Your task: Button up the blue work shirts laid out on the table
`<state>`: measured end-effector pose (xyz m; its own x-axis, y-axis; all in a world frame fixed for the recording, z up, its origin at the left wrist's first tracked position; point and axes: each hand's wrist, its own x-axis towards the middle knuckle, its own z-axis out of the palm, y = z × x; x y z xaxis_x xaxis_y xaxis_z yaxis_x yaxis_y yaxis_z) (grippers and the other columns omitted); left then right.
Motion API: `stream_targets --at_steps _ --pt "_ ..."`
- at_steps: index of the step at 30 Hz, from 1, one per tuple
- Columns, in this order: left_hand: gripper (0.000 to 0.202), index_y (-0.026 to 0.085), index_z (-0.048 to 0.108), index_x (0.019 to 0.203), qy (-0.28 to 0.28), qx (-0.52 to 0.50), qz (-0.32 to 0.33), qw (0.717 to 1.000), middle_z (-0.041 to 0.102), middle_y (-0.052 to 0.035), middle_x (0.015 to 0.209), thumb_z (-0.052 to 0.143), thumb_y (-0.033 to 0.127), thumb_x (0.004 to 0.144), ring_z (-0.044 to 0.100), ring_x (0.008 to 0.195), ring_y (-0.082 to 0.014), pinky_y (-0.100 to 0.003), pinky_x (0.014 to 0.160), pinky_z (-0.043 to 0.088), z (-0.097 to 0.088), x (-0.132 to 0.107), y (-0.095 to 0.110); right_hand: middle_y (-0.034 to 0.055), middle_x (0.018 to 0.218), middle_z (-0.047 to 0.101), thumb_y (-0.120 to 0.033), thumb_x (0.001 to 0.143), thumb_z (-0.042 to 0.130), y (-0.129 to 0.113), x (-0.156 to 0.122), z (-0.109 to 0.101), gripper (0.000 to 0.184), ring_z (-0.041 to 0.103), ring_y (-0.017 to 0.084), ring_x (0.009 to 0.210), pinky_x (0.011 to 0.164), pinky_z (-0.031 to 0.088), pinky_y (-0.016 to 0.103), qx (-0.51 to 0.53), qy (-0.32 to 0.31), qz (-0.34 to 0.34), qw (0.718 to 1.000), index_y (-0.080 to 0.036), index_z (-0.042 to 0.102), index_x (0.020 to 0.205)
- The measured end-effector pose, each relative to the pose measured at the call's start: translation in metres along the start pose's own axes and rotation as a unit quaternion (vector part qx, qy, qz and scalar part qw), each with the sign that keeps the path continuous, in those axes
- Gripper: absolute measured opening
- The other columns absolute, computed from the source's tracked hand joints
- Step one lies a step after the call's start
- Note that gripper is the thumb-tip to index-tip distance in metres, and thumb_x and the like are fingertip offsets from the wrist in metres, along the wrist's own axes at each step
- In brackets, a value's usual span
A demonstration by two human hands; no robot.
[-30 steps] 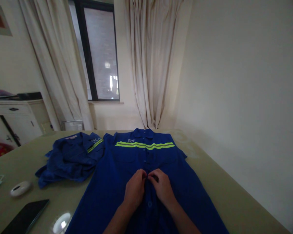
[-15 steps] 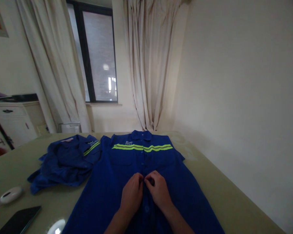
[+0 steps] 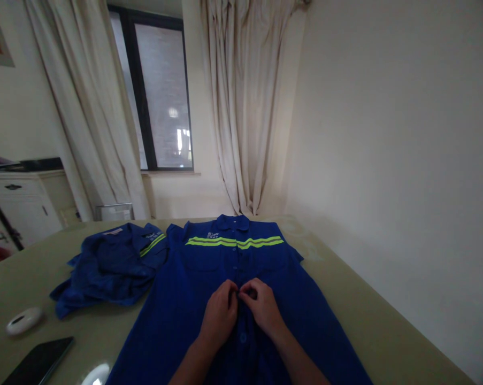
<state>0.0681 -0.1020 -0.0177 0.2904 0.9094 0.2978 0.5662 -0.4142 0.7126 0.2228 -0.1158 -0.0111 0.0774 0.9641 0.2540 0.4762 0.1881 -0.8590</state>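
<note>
A blue work shirt [image 3: 185, 299] with yellow reflective stripes lies flat on the table, collar away from me. My left hand [image 3: 220, 315] and my right hand [image 3: 261, 307] meet at its button placket, around the middle of the front. Both hands are closed, their fingertips pinching the placket cloth against each other. A button shows just below the hands and several more run up toward the collar.
A second blue shirt [image 3: 113, 264] lies crumpled on the olive table [image 3: 365, 315] to the left. Further left sit a small white oval object [image 3: 23, 321] and a dark phone [image 3: 38, 361]. A white cabinet [image 3: 20, 206] stands at far left; curtains and a window are behind.
My hands stay pinched on the placket with only slight finger movement. The view has shifted a little, so the table's things sit slightly differently in frame.
</note>
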Motion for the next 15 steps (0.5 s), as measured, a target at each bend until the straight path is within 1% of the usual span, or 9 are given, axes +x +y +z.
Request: stream_targets --at_steps 3,5,10,15 --pt "0.019 0.024 0.059 0.092 -0.001 0.005 -0.018 1.000 0.070 -0.0025 0.089 0.044 0.032 0.100 0.067 0.084 -0.0205 -0.031 0.076 0.043 -0.0016 0.0006 0.0036 0.0009 0.083 0.069 -0.011 0.078 0.063 -0.0003 -0.0008 0.0015 0.014 0.062 0.016 0.071 0.068 0.046 0.024 -0.021 0.002 -0.003 1.000 -0.019 0.074 0.081" --pt "0.020 0.024 0.060 0.091 -0.003 0.001 -0.030 1.000 0.071 -0.0017 0.088 0.047 0.036 0.099 0.067 0.082 -0.0202 -0.030 0.074 0.043 -0.0020 0.0016 0.0036 0.0007 0.084 0.069 -0.010 0.078 0.062 0.0003 -0.0008 0.0026 0.016 0.061 0.015 0.071 0.068 0.045 0.024 -0.037 0.005 -0.004 0.999 -0.020 0.074 0.081" --pt "0.020 0.024 0.060 0.088 -0.019 -0.019 -0.048 0.998 0.071 -0.0001 0.086 0.045 0.032 0.098 0.067 0.081 -0.0188 -0.028 0.073 0.042 -0.0039 0.0037 -0.0017 0.0007 0.083 0.068 -0.013 0.077 0.068 0.0009 0.0012 0.0054 0.008 0.059 0.015 0.071 0.067 0.042 0.024 -0.043 0.003 -0.001 0.999 -0.019 0.073 0.079" --pt "0.019 0.024 0.057 0.088 -0.019 -0.014 -0.045 0.999 0.070 -0.0002 0.084 0.043 0.031 0.099 0.067 0.080 -0.0185 -0.028 0.073 0.042 -0.0046 0.0025 -0.0047 0.0008 0.085 0.069 -0.012 0.076 0.068 0.0000 0.0008 0.0096 0.010 0.060 0.016 0.073 0.069 0.043 0.025 -0.049 0.015 -0.006 0.999 -0.020 0.073 0.079"
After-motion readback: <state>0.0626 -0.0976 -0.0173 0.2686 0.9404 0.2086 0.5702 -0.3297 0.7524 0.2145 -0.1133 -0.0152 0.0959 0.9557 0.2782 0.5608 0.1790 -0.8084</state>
